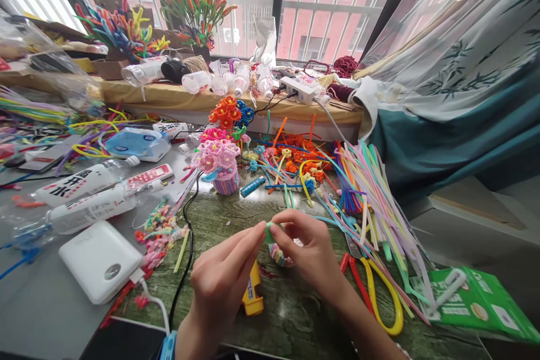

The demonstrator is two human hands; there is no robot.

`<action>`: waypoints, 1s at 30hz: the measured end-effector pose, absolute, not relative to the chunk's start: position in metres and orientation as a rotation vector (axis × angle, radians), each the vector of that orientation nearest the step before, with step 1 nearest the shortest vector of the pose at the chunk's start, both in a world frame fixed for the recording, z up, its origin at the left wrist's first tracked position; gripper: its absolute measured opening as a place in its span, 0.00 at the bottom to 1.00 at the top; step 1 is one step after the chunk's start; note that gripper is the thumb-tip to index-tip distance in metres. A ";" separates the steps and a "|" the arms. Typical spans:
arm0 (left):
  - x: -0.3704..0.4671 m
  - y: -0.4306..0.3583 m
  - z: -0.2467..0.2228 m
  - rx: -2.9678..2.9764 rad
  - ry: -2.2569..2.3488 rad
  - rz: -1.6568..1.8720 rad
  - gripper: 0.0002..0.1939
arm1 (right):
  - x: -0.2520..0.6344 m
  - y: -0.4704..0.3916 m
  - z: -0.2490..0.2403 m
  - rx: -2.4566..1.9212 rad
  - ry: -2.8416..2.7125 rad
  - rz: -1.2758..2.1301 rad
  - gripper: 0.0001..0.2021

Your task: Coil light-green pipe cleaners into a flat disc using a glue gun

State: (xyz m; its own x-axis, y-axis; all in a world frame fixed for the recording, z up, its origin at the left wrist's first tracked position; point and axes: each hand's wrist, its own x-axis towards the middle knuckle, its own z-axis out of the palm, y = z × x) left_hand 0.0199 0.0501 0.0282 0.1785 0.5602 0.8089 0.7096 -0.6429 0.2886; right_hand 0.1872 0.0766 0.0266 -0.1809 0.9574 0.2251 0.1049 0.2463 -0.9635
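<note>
Both hands meet near the middle of the green tabletop. Between the fingertips is a small light-green piece of pipe cleaner [269, 233]; its exact shape is mostly covered. My left hand [219, 275] pinches it from the left, and my right hand [307, 247] pinches it from the right. Behind the right fingers, a round striped pastel piece [278, 256] is partly hidden. A yellow plastic object [253, 292] lies beneath the hands, partly covered by the left one. Scissors with red and yellow handles [375, 292] rest just right of my right forearm.
Ahead stands a striped pot [226, 180] of pink pipe-cleaner flowers [215, 153]. Pastel pipe cleaners [379, 197] spread at right, by a green box [481, 304]. A white power bank [101, 261], black cable [189, 236] and plastic bottles [101, 208] lie left. A blue lighter-like item [252, 186] sits ahead.
</note>
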 end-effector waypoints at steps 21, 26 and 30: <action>0.021 0.048 0.032 -2.270 -1.403 -1.604 0.07 | 0.178 0.072 0.014 -1.048 -1.369 1.143 0.10; 0.022 0.051 0.034 -2.293 -1.530 -1.754 0.09 | 0.179 0.077 0.019 -0.977 -1.229 1.386 0.13; 0.022 0.051 0.036 -2.305 -1.553 -1.788 0.10 | 0.181 0.079 0.028 -0.933 -1.170 1.485 0.16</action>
State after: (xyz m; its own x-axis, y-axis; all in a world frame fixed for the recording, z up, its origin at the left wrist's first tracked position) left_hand 0.0218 0.0508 0.0357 -0.0202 0.7393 0.6731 0.5628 -0.5480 0.6188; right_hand 0.1811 0.0790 0.0282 -0.2161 0.9763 0.0050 -0.2333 -0.0466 -0.9713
